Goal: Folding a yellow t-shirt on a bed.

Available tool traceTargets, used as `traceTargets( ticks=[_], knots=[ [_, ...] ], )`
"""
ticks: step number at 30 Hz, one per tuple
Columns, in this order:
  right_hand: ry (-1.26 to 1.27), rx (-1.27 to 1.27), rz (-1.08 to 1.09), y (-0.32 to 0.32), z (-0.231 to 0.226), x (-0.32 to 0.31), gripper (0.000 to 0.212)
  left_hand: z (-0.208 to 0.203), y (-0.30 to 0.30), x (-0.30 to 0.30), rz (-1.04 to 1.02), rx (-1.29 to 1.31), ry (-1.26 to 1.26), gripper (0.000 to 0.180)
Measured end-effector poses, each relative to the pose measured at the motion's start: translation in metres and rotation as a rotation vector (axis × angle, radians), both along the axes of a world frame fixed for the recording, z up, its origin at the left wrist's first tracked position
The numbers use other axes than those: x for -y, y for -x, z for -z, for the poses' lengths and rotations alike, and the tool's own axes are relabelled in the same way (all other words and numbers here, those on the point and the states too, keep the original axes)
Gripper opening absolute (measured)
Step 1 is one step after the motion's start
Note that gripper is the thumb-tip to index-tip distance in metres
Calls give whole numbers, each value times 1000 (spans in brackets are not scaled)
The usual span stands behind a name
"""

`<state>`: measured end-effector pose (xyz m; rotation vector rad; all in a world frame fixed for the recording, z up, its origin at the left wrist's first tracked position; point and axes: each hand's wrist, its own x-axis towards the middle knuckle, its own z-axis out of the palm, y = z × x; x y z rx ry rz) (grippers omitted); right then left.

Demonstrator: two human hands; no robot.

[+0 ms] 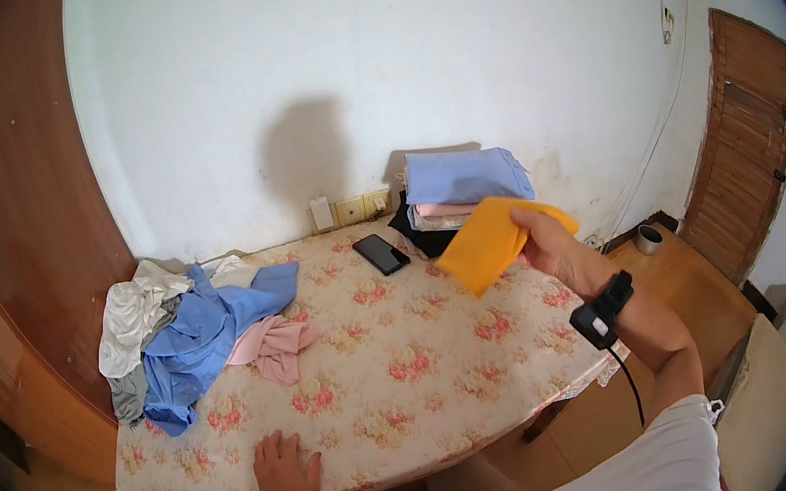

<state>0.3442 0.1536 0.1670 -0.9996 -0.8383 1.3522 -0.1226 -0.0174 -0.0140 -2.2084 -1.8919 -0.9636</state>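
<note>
My right hand (548, 247) grips a folded yellow cloth (485, 251) by its right end, thumb on top, and holds it at the right side of the table. Just behind the cloth rises a stack of folded clothes with a light blue garment (465, 176) on top, pink and patterned layers below and a black garment (430, 240) at the bottom. Whether the yellow cloth touches the stack I cannot tell. Fingers spread, my left hand (288, 476) rests on the flowered tablecloth (409, 365) near the front edge and holds nothing.
At the table's left lies a rumpled heap: a blue garment (193, 346), a white one (130, 325) and a pink one (277, 348). A black phone (381, 255) lies toward the back, below wall sockets (351, 211). Right of the table are a metal cup (648, 240) and a wooden door (744, 135).
</note>
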Motion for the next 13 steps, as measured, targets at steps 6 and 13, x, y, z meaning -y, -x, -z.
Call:
traceTargets(
  ticks=[6, 13],
  knots=[
    [-168, -124, 86, 0, -39, -76, 33, -1, -1, 0, -11, 29, -7, 45],
    [-261, -208, 208, -5, -49, -169, 32, 6, 4, -2, -35, -10, 78, 47]
  ],
)
